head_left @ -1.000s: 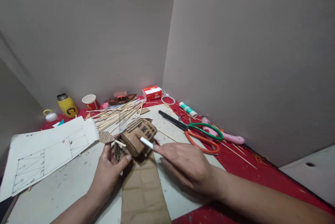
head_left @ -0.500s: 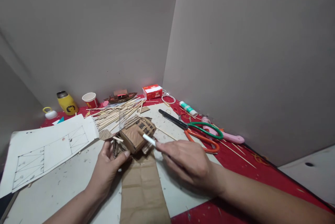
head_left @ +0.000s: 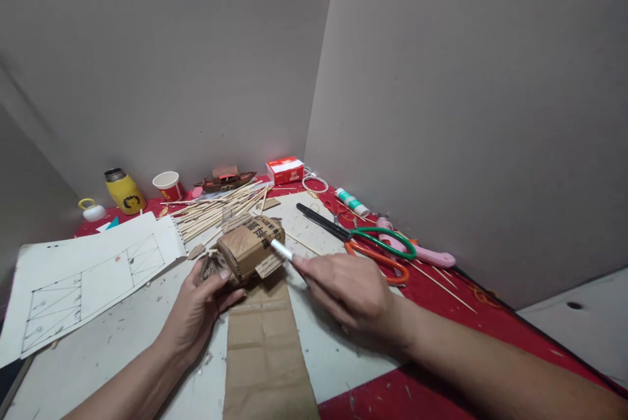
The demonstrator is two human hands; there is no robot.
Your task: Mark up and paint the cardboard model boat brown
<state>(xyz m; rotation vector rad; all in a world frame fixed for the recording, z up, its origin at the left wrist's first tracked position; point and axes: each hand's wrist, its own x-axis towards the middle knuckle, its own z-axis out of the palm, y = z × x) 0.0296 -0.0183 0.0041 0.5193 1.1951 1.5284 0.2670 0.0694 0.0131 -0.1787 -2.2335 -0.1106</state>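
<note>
Between the left hand (head_left: 199,302), clasping 1 end, and the right hand (head_left: 348,289), pinching a white pen-like tool (head_left: 281,249) at the side, sits the cardboard model (head_left: 244,246), lettered shell already wrapped, ribbed flap (head_left: 271,266) jutting, what's left unclear, loose sticks (head_left: 220,212) lying unattached beyond the left hand.

Yellow bottle (head_left: 125,192) beside cup (head_left: 168,189); red box (head_left: 285,172) farther right.

From the head, the view looks forward and down over nearby hands (head_left: 349,289), facing a wall corner (head_left: 321,53).
</note>
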